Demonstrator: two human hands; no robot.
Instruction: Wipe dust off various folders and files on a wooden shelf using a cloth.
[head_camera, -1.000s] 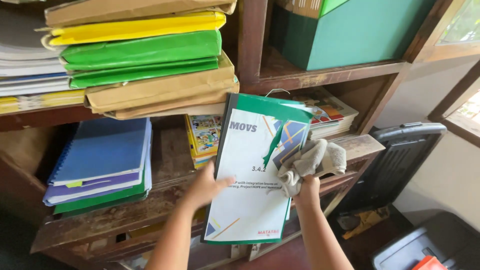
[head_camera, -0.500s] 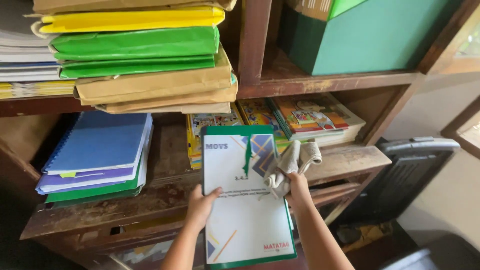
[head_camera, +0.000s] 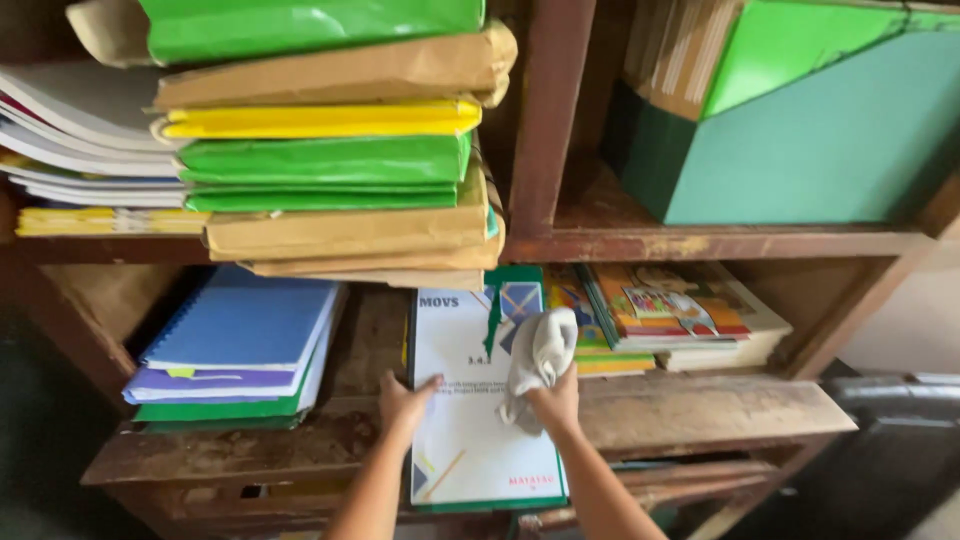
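While the white-and-green report book lies flat on the lower wooden shelf, jutting past its front edge, the left hand presses its left margin with fingers spread, holding nothing. The right hand is closed around a crumpled grey cloth resting on the cover. Wiping looks underway: the lower cover seems untouched, though I can't judge dust. Blue notebooks lie just left, colourful children's books just right, and bulging folders overhang the book's top.

Green and yellow folders stack above blue notebooks (a green box sits right).
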